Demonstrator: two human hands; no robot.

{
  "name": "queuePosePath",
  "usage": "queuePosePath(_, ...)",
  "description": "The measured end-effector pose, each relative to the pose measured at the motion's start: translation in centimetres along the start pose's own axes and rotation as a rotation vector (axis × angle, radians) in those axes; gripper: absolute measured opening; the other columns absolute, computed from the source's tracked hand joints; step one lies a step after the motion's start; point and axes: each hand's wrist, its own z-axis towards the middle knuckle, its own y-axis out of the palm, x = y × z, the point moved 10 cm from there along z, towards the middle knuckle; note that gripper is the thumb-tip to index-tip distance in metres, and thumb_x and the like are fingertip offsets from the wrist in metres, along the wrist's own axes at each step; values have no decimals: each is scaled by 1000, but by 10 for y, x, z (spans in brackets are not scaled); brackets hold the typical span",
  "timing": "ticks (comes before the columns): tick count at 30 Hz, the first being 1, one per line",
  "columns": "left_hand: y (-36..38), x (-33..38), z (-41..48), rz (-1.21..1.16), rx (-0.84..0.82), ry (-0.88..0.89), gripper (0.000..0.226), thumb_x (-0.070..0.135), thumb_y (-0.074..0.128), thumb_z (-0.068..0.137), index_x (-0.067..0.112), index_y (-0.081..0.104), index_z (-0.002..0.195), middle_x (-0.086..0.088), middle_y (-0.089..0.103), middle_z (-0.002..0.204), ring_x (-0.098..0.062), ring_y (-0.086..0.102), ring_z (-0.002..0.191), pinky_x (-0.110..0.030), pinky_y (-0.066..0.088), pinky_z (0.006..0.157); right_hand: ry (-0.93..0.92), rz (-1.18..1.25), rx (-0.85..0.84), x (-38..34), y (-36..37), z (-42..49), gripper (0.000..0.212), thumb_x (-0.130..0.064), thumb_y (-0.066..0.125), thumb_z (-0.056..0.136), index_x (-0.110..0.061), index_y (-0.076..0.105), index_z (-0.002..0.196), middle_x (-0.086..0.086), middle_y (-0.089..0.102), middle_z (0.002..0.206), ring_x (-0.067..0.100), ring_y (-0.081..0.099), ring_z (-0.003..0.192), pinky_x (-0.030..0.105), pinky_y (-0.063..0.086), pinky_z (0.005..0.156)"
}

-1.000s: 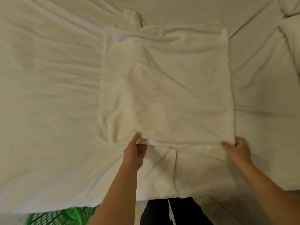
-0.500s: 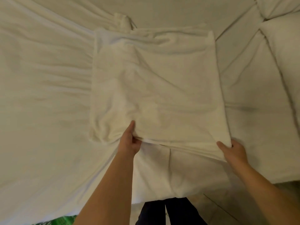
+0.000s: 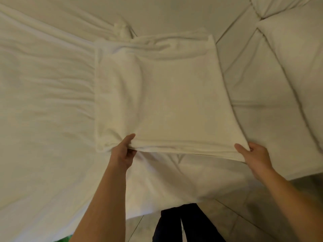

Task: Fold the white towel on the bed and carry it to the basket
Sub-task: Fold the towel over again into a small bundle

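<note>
The white towel (image 3: pixel 167 100) lies folded into a rough, softly creased square on the wrinkled bed (image 3: pixel 43 105), its layered near edge lifted slightly off the sheet. The left hand (image 3: pixel 122 154) pinches the near left part of that edge, thumb on top and fingers tucked beneath, while the right hand (image 3: pixel 255 158) grips the near right corner the same way, both bare forearms reaching forward. No writing or label is visible.
</note>
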Motion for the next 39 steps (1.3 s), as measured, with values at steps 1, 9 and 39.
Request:
queuePosePath(1, -4, 1, 1, -23, 0, 12, 7, 1, 76, 87, 6, 71, 90, -8, 73, 87, -20, 71, 82, -30, 64, 68, -17, 4, -6, -3, -1, -3, 16, -22, 75, 89, -9, 73, 98, 8, 72, 84, 23, 66, 72, 30, 48, 68)
queuePosePath(9, 30, 12, 18, -139, -197, 6, 19, 19, 72, 96, 3, 79, 105, -12, 78, 112, -24, 73, 106, -42, 58, 95, -40, 40, 4, 6, -3, 2, 7, -21, 74, 89, -14, 73, 88, 9, 74, 85, 30, 70, 80, 43, 56, 79)
queuePosePath(39, -73, -76, -81, -37, 277, 326, 70, -12, 89, 65, 0, 64, 130, -15, 73, 117, -33, 73, 99, -41, 62, 79, 124, 305, -161, 60, -63, -24, 32, 3, 67, 90, -19, 66, 112, 2, 71, 94, 3, 70, 64, 19, 56, 51)
